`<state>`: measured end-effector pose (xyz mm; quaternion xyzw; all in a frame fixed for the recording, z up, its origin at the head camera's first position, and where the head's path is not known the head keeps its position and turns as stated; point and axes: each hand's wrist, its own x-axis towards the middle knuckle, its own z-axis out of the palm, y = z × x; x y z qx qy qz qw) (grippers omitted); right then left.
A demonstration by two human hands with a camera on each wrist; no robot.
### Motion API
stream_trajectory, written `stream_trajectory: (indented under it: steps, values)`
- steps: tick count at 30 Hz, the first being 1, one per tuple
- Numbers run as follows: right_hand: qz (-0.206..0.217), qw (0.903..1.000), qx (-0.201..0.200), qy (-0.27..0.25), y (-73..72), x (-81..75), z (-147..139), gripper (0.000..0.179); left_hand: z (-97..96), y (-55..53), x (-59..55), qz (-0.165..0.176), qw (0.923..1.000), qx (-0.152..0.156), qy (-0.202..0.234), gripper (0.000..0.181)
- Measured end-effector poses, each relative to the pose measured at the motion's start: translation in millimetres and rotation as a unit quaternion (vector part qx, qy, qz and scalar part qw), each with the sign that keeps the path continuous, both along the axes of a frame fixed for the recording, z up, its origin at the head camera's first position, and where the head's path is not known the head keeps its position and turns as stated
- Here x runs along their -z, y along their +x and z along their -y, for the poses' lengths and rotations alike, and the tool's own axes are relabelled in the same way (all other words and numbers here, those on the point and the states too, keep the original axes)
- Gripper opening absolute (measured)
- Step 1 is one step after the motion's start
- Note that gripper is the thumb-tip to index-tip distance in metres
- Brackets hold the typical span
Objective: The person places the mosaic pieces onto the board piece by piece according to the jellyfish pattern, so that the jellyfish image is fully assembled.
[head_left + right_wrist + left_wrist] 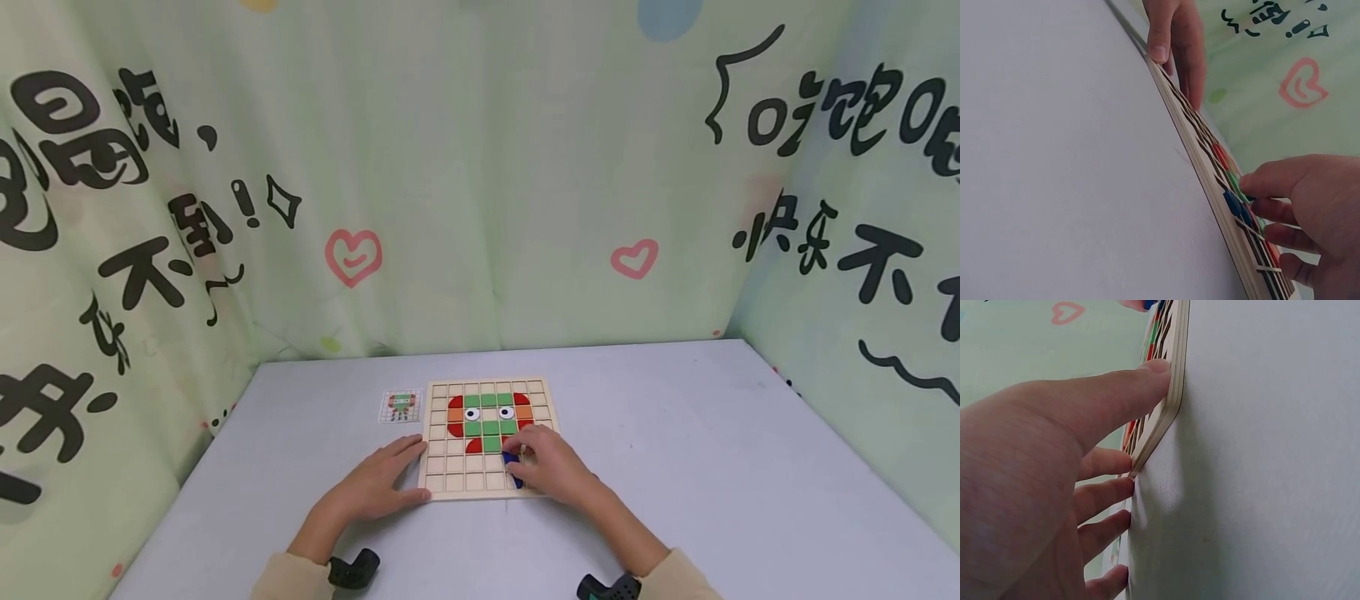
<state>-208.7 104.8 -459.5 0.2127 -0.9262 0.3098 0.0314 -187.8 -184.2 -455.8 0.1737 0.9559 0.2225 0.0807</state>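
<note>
A wooden grid board lies on the table, with red, green and orange tiles and two eye tiles forming a face-like pattern in it. My left hand rests at its left side, thumb on the near corner and the other fingers spread along the edge. Over the lower right cells, my right hand pinches a small blue tile, mostly hidden by thumb and fingertips. Blue tiles sit in the board just below those fingers.
A small printed card with a coloured figure on a grid lies left of the board. The white table stretches out around it. A pale green curtain with black lettering and hearts hangs behind and at both sides.
</note>
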Motion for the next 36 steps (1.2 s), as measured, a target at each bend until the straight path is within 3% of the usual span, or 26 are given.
stream_trajectory:
  steps: [4,25,36]
  values:
    - [-0.017,0.9998,-0.007,0.010,-0.7,0.4,4.4,0.016,-0.3,0.0,0.0,0.001,1.0000,-0.002,0.000,0.077]
    - [-0.020,0.9997,-0.005,0.016,-4.5,5.3,17.4,0.018,-1.5,-0.1,0.7,-0.002,1.0000,-0.004,0.003,0.077]
    - [0.013,0.9992,0.012,-0.035,-0.1,-1.5,-1.3,0.013,-1.0,0.2,0.7,-0.002,1.0000,-0.002,0.001,0.076]
